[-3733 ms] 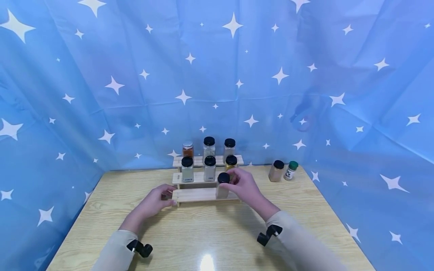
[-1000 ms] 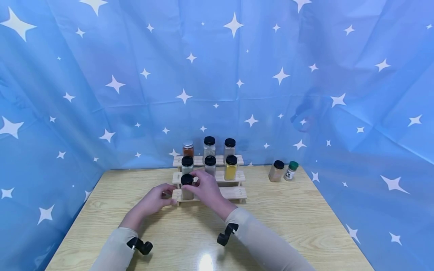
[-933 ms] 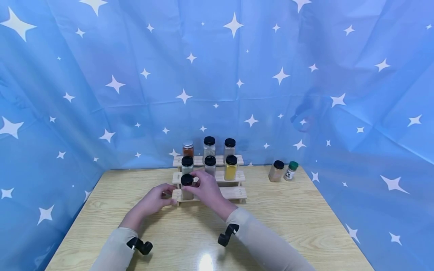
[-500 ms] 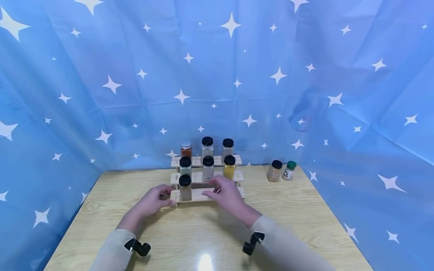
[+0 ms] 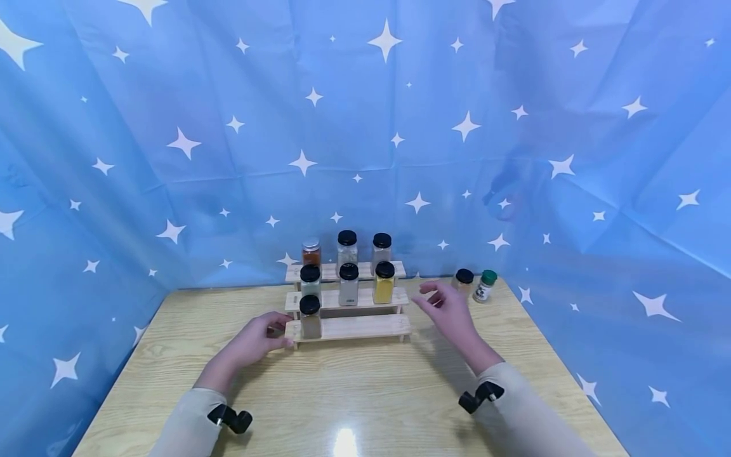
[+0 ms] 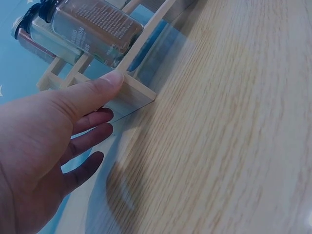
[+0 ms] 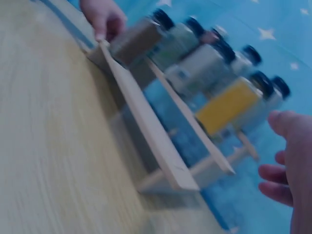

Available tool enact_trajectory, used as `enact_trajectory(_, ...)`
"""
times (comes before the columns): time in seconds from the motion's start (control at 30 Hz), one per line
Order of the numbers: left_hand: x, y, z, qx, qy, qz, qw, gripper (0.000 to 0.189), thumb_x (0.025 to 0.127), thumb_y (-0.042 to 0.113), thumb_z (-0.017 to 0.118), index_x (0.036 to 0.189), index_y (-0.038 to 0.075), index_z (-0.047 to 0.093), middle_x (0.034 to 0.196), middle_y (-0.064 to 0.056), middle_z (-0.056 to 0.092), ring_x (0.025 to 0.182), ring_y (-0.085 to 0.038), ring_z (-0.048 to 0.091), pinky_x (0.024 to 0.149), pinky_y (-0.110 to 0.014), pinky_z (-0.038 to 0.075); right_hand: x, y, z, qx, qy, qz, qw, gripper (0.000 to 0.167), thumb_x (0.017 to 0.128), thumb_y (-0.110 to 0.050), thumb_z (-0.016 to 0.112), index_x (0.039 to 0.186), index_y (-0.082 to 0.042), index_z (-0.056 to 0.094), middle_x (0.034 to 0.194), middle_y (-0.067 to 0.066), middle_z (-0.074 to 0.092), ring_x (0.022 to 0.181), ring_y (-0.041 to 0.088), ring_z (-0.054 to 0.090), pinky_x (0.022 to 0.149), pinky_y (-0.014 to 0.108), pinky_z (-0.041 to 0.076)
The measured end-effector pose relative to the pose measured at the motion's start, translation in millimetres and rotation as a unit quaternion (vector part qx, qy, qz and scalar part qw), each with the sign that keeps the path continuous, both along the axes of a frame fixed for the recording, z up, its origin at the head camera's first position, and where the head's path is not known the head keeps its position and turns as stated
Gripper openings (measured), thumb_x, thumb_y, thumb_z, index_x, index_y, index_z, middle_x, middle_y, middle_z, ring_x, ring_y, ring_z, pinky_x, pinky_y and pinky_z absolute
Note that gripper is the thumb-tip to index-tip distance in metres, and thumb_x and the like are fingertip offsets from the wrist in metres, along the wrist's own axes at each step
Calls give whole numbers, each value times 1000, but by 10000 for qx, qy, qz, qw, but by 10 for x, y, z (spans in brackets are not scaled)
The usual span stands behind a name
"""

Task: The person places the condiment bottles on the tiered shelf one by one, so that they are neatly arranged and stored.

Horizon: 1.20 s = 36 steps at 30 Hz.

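My left hand (image 5: 259,339) holds the left end of a three-tier wooden spice rack (image 5: 365,327), its thumb on the lowest tier's corner in the left wrist view. On that tier's left end stands a black-lidded spice jar (image 5: 311,325) of brown powder. To the right of the rack my right hand (image 5: 448,314) is in the air with nothing in it, fingers loosely bent and thumb apart. Just beyond it are a black-lidded jar (image 5: 464,278), partly hidden by the hand, and a small green-lidded jar (image 5: 484,289).
Three black-lidded jars stand on the middle tier, including a yellow one (image 5: 384,289). The top tier bears a silver-lidded red jar (image 5: 311,254) and two black-lidded jars. A blue star-patterned curtain (image 5: 257,190) rises behind the wooden table (image 5: 297,406).
My right hand moved the brown-powder jar leftward along the lowest tier, let go at its left end, then swung right past the rack. My left hand stayed at the rack's left end.
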State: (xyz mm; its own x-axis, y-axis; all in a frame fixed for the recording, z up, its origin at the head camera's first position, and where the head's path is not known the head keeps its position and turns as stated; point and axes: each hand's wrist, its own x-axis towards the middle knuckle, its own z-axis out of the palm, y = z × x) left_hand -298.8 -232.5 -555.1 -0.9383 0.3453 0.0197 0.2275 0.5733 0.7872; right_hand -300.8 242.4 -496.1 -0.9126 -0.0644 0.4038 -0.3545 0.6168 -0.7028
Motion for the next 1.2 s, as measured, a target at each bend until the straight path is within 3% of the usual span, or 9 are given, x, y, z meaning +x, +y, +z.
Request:
enact_trajectory(0.3, -6, 12, -11, 30, -4, 32, 10000, 56, 98, 27, 89, 144, 4, 68, 134, -10, 72, 125, -33, 68, 108, -56, 58, -126, 456, 42, -153, -83, -549, 9983, 30, 105, -33, 81, 126, -13, 73, 116, 8, 74, 94, 22, 71, 70, 26, 61)
enact_trajectory(0.5, -6, 13, -6, 73, -50, 53, 9999, 55, 98, 27, 88, 144, 4, 68, 133, -10, 72, 126, -33, 68, 109, -56, 57, -225, 702, 9, -384, -121, -892, 9952, 49, 106, -32, 80, 143, -5, 63, 133, 18, 69, 101, 28, 70, 70, 19, 58)
enact_trajectory(0.7, -9, 6, -9, 48, -53, 66, 10000, 55, 98, 26, 89, 143, 5, 68, 132, -10, 72, 125, -33, 68, 109, -56, 57, -332, 869, -69, -291, -62, -1067, 9938, 65, 106, -27, 80, 156, 0, 51, 147, 21, 58, 96, 28, 66, 65, 20, 55)
enact_trajectory(0.97, -4, 9, -13, 78, -112, 92, 9999, 56, 97, 26, 89, 143, 4, 67, 132, -10, 72, 124, -32, 68, 109, -56, 57, -448, 964, -108, 54, -348, -1169, 9925, 76, 107, -36, 77, 164, 1, 42, 152, 23, 53, 92, 24, 62, 68, 27, 54)
enact_trajectory(1.1, -1, 13, -4, 70, -102, 87, 9999, 56, 97, 26, 89, 143, 4, 68, 131, -9, 72, 124, -32, 68, 109, -55, 57, -515, 971, -130, 182, -579, -1142, 9916, 81, 108, -32, 74, 167, 6, 34, 162, 30, 44, 105, 37, 67, 83, 42, 61)
enact_trajectory(1.2, 0, 15, -1, 25, -63, 83, 9999, 56, 97, 26, 90, 143, 3, 68, 131, -9, 73, 124, -31, 69, 109, -55, 58, -565, 977, -149, 296, -745, -1039, 9913, 83, 110, -31, 72, 169, 8, 28, 167, 34, 37, 120, 47, 65, 98, 57, 59)
